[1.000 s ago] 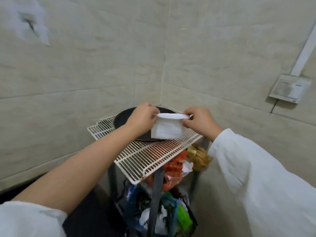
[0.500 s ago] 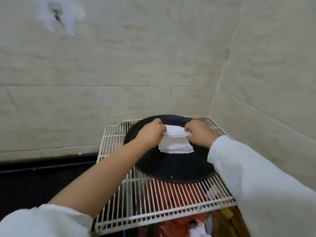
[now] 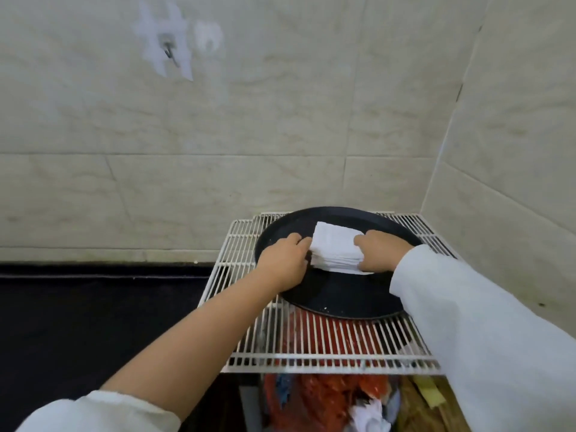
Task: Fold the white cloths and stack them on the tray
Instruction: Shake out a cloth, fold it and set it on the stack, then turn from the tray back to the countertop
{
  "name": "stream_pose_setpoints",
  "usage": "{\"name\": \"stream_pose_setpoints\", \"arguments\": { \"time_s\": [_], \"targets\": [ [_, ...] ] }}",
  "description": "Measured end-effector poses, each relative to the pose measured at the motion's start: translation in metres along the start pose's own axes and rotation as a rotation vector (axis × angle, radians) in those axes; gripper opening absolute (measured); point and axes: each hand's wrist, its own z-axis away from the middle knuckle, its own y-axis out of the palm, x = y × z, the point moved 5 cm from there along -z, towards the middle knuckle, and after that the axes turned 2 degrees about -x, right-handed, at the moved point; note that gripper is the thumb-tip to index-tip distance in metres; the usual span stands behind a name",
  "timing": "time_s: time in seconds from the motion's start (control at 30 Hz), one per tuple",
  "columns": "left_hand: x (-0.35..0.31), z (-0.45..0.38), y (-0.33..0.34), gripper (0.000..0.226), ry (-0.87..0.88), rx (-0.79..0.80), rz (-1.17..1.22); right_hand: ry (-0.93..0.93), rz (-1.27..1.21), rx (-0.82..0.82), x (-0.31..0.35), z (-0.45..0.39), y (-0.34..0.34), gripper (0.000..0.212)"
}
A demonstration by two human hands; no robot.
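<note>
Beige marble-look tiled walls meet in corner right of white wire rack. White patch with hook high above rack, left. Dark floor left of rack.

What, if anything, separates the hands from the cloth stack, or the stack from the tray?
Nothing visible. The left hand and right hand touch opposite sides of the stack of folded white cloths, which already sits on the black tray.

The two hands, left hand and right hand, hide both ends of the stack of white cloths, the right sleeve hides the tray's near-right rim, and the bags under the wire shelf are blurred and cut off below.
</note>
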Motion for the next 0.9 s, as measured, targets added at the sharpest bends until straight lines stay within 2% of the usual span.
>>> {"name": "stream_pose_setpoints", "arguments": {
  "time_s": [0.13, 0.33, 0.5, 0.63, 0.9],
  "targets": [
    [0.065, 0.052, -0.036, 0.035, -0.167, -0.080, -0.026, -0.114, -0.048, -0.174, 0.069, 0.017, -0.043, 0.036],
    [0.207, 0.224, -0.081, 0.037, -0.526, -0.146, -0.124, -0.448, -0.150, -0.344, 0.272, 0.053, -0.064, 0.038],
    [0.314, 0.400, -0.105, 0.041, -0.846, -0.153, -0.176, -0.722, -0.211, -0.299, 0.469, 0.106, -0.053, 0.039],
    [0.378, 0.525, -0.114, 0.042, -1.086, -0.155, -0.210, -0.927, -0.202, -0.319, 0.608, 0.157, -0.043, 0.050],
    [0.510, 0.695, -0.106, 0.044, -1.410, -0.147, -0.214, -1.196, -0.233, -0.202, 0.839, 0.193, -0.012, 0.050]
  ]
}}
